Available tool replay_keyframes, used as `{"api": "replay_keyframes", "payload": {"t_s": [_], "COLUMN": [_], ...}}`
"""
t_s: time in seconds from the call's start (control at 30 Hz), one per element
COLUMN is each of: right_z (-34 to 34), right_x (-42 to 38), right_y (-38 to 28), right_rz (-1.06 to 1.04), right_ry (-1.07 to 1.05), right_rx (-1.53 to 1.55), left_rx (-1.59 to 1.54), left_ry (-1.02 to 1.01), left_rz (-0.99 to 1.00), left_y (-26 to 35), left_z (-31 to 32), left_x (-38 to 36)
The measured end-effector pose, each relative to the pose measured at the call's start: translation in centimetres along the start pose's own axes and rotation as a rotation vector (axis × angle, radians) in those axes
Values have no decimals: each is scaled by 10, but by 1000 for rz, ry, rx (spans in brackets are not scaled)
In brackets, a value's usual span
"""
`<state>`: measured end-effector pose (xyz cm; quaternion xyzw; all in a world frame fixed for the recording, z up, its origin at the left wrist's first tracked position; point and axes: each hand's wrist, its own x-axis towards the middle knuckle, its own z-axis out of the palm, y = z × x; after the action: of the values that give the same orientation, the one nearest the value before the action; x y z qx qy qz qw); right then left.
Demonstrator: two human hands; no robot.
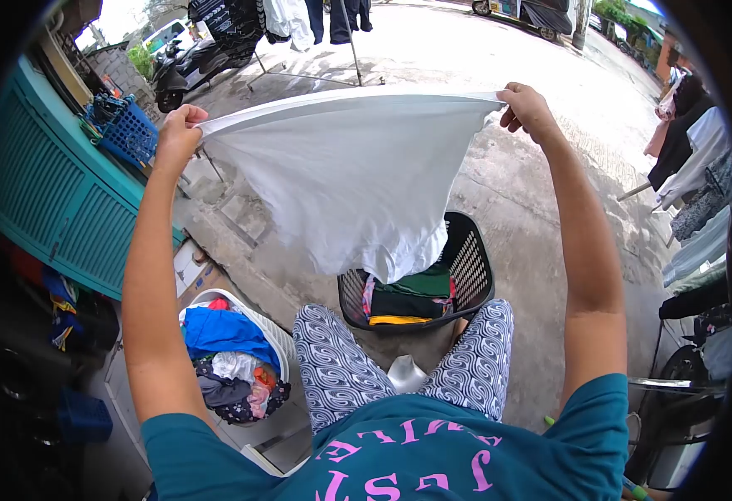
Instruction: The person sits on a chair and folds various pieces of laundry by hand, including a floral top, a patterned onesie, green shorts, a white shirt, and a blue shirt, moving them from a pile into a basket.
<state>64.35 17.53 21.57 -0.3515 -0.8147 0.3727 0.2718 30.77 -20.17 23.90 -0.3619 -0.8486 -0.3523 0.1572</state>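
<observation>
A thin white cloth (366,159) is stretched out in front of me by its long top edge, and the rest hangs down in loose folds. At its left corner my left hand (180,134) is closed in a pinch. My right hand (526,110) grips the opposite corner between thumb and fingers, arm reaching forward. The cloth's lower end overlaps a black laundry basket (476,275), where folded clothes (412,301) in dark green, black and yellow lie.
Beside my left knee stands a white basket (278,334) heaped with crumpled laundry (230,351). A blue crate (128,129) holds hangers near the teal shutters (65,175). Clothes hang on a rack (704,167) at right and another rack (353,50) ahead. A motorcycle (182,71) is parked behind.
</observation>
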Motion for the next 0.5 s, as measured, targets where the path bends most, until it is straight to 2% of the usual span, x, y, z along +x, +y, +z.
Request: {"api": "replay_keyframes", "payload": {"t_s": [0.07,0.1,0.17,0.2,0.27,0.3,0.37,0.47,0.5], "right_z": [-3,-1,6,6,9,10,30,47,45], "right_x": [3,4,4,4,-8,-12,-17,-14,-14], "right_y": [2,3,6,7,-2,-2,1,9,11], "right_rz": [115,116,123,123,7,-38,16,65,78], "right_ry": [-138,-138,-184,-183,-87,-95,-159,-187,-170], "right_rx": [7,7,326,327,675,690,657,652,545], "left_rx": [375,375,212,213,-411,-412,-870,-808,-737], "left_ry": [60,59,-81,-81,-179,-178,-43,-14,-21], "left_rz": [176,178,-219,-219,-475,-476,-470,-486,-441], "left_y": [0,0,7,10,14,13,2,-3,-5], "left_z": [-7,-7,-6,-8,-12,-9,3,25,29], "left_x": [2,2,1,0,-5,-5,-7,-9,-11]}}
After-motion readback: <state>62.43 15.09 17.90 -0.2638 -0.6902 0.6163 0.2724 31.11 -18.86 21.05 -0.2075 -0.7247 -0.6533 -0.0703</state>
